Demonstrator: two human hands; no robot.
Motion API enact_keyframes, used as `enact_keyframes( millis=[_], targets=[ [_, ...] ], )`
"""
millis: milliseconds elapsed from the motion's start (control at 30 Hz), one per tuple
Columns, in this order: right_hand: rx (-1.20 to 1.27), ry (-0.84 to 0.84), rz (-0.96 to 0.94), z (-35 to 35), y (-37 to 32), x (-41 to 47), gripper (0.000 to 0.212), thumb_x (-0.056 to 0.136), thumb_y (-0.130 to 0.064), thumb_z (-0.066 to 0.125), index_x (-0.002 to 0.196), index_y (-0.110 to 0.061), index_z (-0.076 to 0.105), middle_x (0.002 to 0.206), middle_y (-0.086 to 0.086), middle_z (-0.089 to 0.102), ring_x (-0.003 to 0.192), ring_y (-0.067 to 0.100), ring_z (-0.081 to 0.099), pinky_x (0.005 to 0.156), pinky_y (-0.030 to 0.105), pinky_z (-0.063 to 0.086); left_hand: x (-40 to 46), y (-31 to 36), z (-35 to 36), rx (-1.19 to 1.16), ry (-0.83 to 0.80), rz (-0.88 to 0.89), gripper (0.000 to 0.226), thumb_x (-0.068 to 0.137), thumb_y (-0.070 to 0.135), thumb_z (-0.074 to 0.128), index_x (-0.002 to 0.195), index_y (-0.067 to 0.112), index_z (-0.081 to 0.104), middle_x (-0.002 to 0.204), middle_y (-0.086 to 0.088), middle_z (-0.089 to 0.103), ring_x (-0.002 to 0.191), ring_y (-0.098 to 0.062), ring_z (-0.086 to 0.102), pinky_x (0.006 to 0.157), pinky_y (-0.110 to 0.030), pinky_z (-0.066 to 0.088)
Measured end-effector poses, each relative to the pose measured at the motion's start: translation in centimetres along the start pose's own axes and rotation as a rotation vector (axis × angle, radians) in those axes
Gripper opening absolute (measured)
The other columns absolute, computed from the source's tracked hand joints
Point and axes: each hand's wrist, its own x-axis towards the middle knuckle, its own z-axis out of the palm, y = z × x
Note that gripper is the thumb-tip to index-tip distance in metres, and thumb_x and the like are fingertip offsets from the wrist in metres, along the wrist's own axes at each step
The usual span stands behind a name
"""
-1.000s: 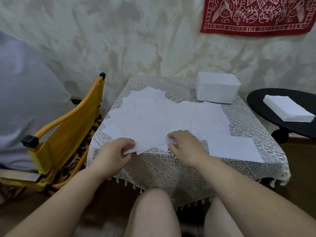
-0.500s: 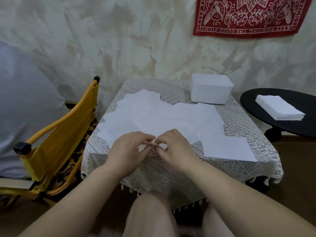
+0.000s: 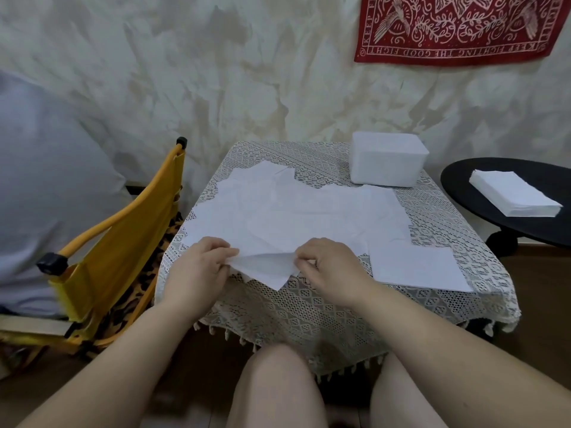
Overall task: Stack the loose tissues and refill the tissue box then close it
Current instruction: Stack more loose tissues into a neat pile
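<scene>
Tissue in hand: a white tissue [image 3: 265, 267] was lifted at the near edge of the table, held between both hands, its lower corner drooping toward the tablecloth.
Left hand: the left hand [image 3: 200, 267] pinched the tissue's left edge, thumb and fingertips curled together on the paper.
Right hand: the right hand [image 3: 330, 267] pinched the tissue's right edge, fingers curled, knuckles up.
Loose tissues: a spread of loose tissues [image 3: 293, 211] lay overlapping across the middle of the table, flat and unstacked, reaching from the left edge toward the right side, just behind the hands.
Small stack: a squared pile of tissues [image 3: 414, 267] lay flat at the near right of the table, just beside the right hand, apart from it.
Tissue box: the white tissue box [image 3: 387, 162] stood at the far right corner of the table, well apart from both hands; I could not tell whether its top was open.
Table: a small table under a lace tablecloth [image 3: 309, 310], fringe hanging at the front.
Side table: a round black side table [image 3: 463, 186] stood to the right, bearing a thicker stack of white tissues [image 3: 516, 197].
Chair: a yellow folding chair [image 3: 117, 242] stood just left of the table.
Wall: a red bandana [image 3: 457, 26] hung at upper right.
Person: bare knees showed below the table's front edge.
</scene>
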Motion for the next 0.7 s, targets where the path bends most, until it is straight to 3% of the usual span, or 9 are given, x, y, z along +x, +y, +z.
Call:
enact_keyframes(
  millis=[167, 267, 367, 433, 500, 533, 600, 667, 700],
  targets=[
    [0.092, 0.113, 0.145, -1.1, 0.2, 0.3, 0.015, 0.093, -0.023, 0.055, 0.093, -0.020, 0.070, 0.081, -0.012, 0.060, 0.079, 0.009, 0.053, 0.069, 0.023, 0.035, -0.3, 0.1, -0.1, -0.076, -0.263, -0.053, 0.065, 0.080, 0.014, 0.054, 0.141, 0.027, 0.035, 0.142, 0.010, 0.037, 0.125, -0.010, 0.040, 0.092, -0.027, 0.039],
    [0.151, 0.209, 0.180, -1.4, 0.3, 0.4, 0.010, 0.089, -0.018, 0.060, 0.082, -0.025, 0.065, 0.070, -0.019, 0.055, 0.067, 0.002, 0.051, 0.064, 0.022, 0.033, -0.5, 0.2, -0.2, -0.164, -0.237, -0.070, 0.064, 0.080, 0.022, 0.049, 0.142, 0.027, 0.031, 0.146, 0.009, 0.032, 0.130, -0.012, 0.037, 0.098, -0.032, 0.038],
    [0.260, 0.264, 0.195, -2.0, 0.2, 0.5, 0.016, 0.085, -0.011, 0.062, 0.081, -0.027, 0.063, 0.074, -0.016, 0.058, 0.064, 0.001, 0.052, 0.063, 0.021, 0.038, 0.1, 0.5, -0.2, -0.291, -0.071, -0.075, 0.059, 0.084, 0.032, 0.046, 0.141, 0.024, 0.034, 0.144, 0.009, 0.035, 0.132, -0.009, 0.033, 0.108, -0.033, 0.029],
    [0.338, 0.274, 0.211, -2.3, 0.1, 0.7, 0.022, 0.082, -0.008, 0.061, 0.078, -0.029, 0.064, 0.079, -0.012, 0.064, 0.066, 0.008, 0.056, 0.062, 0.021, 0.043, 1.1, 0.7, -0.1, -0.349, -0.039, -0.144, 0.051, 0.087, 0.030, 0.061, 0.135, 0.027, 0.043, 0.135, 0.016, 0.042, 0.126, -0.003, 0.036, 0.104, -0.027, 0.029],
    [0.433, 0.301, 0.237, -2.7, 0.0, 0.8, 0.024, 0.083, -0.006, 0.062, 0.077, -0.029, 0.065, 0.079, -0.006, 0.068, 0.069, 0.012, 0.060, 0.064, 0.028, 0.048, 2.2, 1.2, 0.0, -0.423, -0.054, -0.221, 0.026, 0.085, 0.027, 0.067, 0.109, 0.031, 0.062, 0.119, 0.015, 0.059, 0.111, -0.001, 0.050, 0.094, -0.025, 0.038],
    [0.486, 0.317, 0.258, -2.9, 0.0, 0.8, 0.022, 0.084, -0.007, 0.063, 0.078, -0.028, 0.065, 0.078, -0.004, 0.068, 0.070, 0.013, 0.060, 0.066, 0.029, 0.048, 2.7, 1.6, 0.0, -0.475, -0.037, -0.249, 0.007, 0.085, 0.026, 0.067, 0.091, 0.029, 0.067, 0.099, 0.014, 0.067, 0.093, -0.001, 0.057, 0.083, -0.024, 0.043],
    [0.539, 0.333, 0.306, -3.2, 0.1, 0.7, 0.012, 0.087, -0.014, 0.062, 0.082, -0.023, 0.066, 0.073, -0.002, 0.068, 0.068, 0.012, 0.059, 0.065, 0.028, 0.045, 3.3, 2.3, 0.1, -0.537, 0.039, -0.284, 0.015, 0.086, 0.027, 0.065, 0.072, 0.022, 0.064, 0.064, 0.012, 0.063, 0.060, -0.001, 0.054, 0.061, -0.023, 0.042],
    [0.493, 0.325, 0.360, -3.1, 0.5, 0.5, 0.004, 0.088, -0.019, 0.061, 0.088, -0.021, 0.065, 0.066, -0.004, 0.062, 0.061, 0.012, 0.055, 0.059, 0.026, 0.041, 3.7, 3.0, 0.3, -0.556, 0.036, -0.342, 0.010, 0.085, 0.030, 0.066, 0.090, 0.021, 0.064, 0.067, 0.008, 0.065, 0.064, -0.004, 0.059, 0.060, -0.030, 0.045],
    [0.461, 0.315, 0.392, -2.9, 0.7, 0.4, 0.004, 0.088, -0.020, 0.061, 0.091, -0.022, 0.063, 0.066, -0.005, 0.061, 0.058, 0.012, 0.053, 0.056, 0.025, 0.039, 3.7, 3.3, 0.4, -0.529, -0.009, -0.357, 0.024, 0.084, 0.032, 0.067, 0.105, 0.024, 0.061, 0.078, 0.008, 0.067, 0.072, -0.009, 0.062, 0.063, -0.031, 0.046]
  ],
)
